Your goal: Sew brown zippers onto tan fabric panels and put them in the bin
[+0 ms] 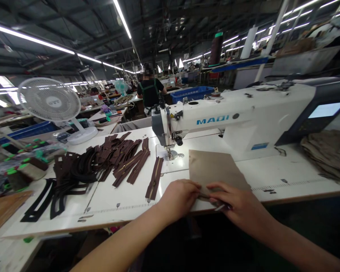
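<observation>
A brown fabric panel lies flat on the white sewing table, just right of the needle. My left hand and my right hand rest side by side on its near edge, fingers pinched closed on the cloth. A single brown zipper lies just left of my left hand. The white sewing machine stands behind the panel, its presser foot a short way beyond the cloth.
A pile of brown zippers and black cut pieces covers the table's left. A white desk fan stands at far left. Folded brown fabric is stacked at right. Thread spools sit left. Another person works behind.
</observation>
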The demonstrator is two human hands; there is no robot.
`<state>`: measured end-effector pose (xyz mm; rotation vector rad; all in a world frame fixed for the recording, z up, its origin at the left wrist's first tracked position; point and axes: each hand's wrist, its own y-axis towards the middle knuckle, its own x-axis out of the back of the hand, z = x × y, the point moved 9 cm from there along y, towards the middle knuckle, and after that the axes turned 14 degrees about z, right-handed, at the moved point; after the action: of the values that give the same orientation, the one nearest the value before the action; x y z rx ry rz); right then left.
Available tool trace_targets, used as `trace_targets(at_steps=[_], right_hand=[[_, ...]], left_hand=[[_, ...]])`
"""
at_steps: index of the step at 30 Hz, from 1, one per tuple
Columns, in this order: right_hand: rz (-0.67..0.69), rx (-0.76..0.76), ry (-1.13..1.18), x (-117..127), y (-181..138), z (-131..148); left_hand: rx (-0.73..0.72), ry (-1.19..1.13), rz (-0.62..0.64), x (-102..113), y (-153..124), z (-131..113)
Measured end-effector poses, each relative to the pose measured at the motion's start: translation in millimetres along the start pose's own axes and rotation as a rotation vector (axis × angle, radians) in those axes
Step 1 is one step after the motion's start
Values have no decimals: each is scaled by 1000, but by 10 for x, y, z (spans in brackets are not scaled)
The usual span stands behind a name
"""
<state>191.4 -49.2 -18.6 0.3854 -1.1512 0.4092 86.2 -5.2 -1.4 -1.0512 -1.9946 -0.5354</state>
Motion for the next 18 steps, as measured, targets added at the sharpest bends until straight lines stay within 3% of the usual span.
trace_targets(at_steps=[5,12,18], right_hand=[[-86,-110,52,122,-156,-310],[-204,-330,201,284,-606,-891],[-64,-312,262,216,-568,-997]], left_hand=[[2,80,-74,109,20,30],[36,6,-155,129,-3,144],[56,-2,-220,138,-35,139]])
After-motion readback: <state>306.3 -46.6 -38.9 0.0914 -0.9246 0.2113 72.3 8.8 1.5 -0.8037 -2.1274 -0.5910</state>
